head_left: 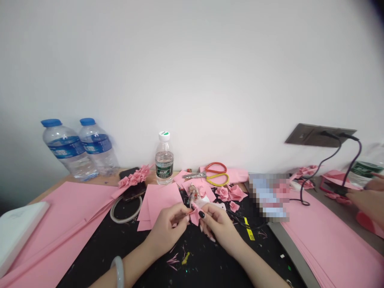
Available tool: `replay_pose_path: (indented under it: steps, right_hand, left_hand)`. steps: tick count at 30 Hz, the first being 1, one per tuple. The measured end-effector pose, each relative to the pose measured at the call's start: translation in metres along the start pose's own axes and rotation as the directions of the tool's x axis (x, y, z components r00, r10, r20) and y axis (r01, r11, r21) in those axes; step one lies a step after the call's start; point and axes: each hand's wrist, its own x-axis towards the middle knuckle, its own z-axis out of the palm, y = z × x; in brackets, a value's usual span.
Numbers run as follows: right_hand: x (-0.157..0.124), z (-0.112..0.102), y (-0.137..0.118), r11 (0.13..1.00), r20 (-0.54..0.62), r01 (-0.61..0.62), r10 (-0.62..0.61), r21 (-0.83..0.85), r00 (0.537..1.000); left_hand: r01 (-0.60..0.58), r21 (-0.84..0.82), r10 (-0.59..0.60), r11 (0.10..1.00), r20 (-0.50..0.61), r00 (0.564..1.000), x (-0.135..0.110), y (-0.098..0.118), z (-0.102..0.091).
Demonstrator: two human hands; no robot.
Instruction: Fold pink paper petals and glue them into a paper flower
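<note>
My left hand [166, 231] and my right hand [218, 228] meet above a black cutting mat [126, 248]. Between their fingertips they pinch a small folded piece of pink paper [195, 215], and a thin dark stick or wire seems to run into it from the left hand. Just beyond the fingers lies a small clear packet with mixed contents [193, 195]. A few loose sheets of pink paper [157, 206] rest under and beyond my left hand. Several finished pink paper roses [229, 193] sit past my right hand.
Scissors with red and yellow handles [210, 175], several water bottles [69, 150], a phone [132, 184], a tape ring [126, 210] and a rose strip [133, 177] stand beyond. Pink sheets [324, 240] lie right, beside a blurred patch. A co-worker's hand [367, 202] enters at right.
</note>
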Motion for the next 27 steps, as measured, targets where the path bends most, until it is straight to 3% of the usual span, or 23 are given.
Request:
replay_pose_path:
  steps: [4,8,13,20,27]
  right_hand:
    - [-0.0013,-0.0018,-0.0039,0.996,0.003,0.043,-0.043,-0.083,0.999]
    - [-0.0030,-0.0021,-0.0046,0.979,-0.012,0.058,-0.062,-0.197,0.998]
    - [-0.0029,-0.0046,-0.0015,0.932,-0.018,0.121,-0.135,-0.341,0.991]
    - [-0.0042,-0.0089,0.0017,0.779,0.053,0.251,-0.271,-0.575,0.961]
    - [-0.0057,-0.0076,-0.0008,0.716,0.087,0.297,-0.316,-0.632,0.945]
  left_hand:
    - [0.122,-0.281,-0.117,0.952,0.035,0.993,0.0017,0.0017,0.0014]
    - [0.270,-0.367,-0.279,0.890,0.029,0.960,0.0057,0.0025,0.0042]
    - [0.321,-0.407,-0.328,0.855,0.053,0.943,0.0070,0.0007,0.0038]
    - [0.320,-0.363,-0.320,0.875,0.062,0.945,0.0070,-0.0051,0.0032]
    - [0.336,-0.337,-0.330,0.880,0.078,0.941,0.0079,-0.0061,0.0032]
